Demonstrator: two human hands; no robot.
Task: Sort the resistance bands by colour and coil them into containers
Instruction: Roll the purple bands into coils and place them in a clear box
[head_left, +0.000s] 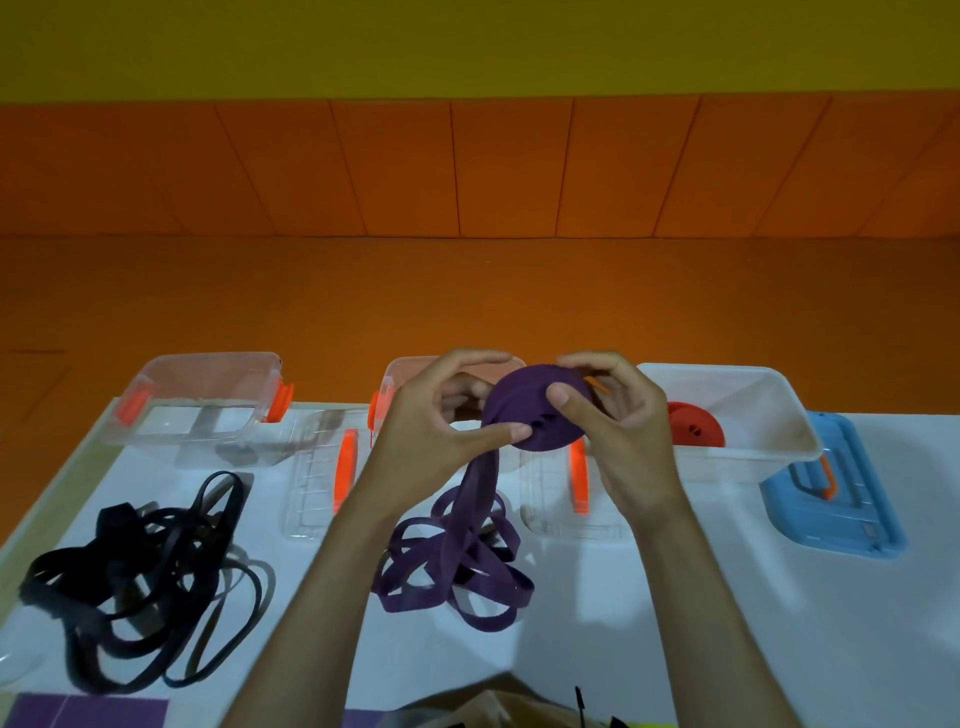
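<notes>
- Purple coil (537, 410): a partly wound resistance band held in the air above the far side of the table (675, 597), in front of the middle clear box (400, 379), which is probably where it will go
- Left hand (421, 426): thumb and curled fingers pinch the near-left edge of the purple coil, seemingly to steady it and keep the wraps from springing loose
- Right hand (628, 436): thumb pressed on the flat face, fingers curled round the far rim; this looks like the hand that turns the coil to take in more band
- Loose purple loops (457, 566): the unwound length hangs from the coil to a heap on the table below, slack so that it can feed upward freely
- Black bands (145, 571): a tangled heap to the left, well apart from the purple, not yet coiled
- Left clear box (208, 374): open, with nothing visible inside, standing behind the black heap and likely meant for it
- White tub (769, 410): to the right, holding a red coil (696, 426), so that colour looks done
- Clear lids (317, 467) and blue lid (831, 488): lying off beside the boxes, which leaves the openings free for loading
</notes>
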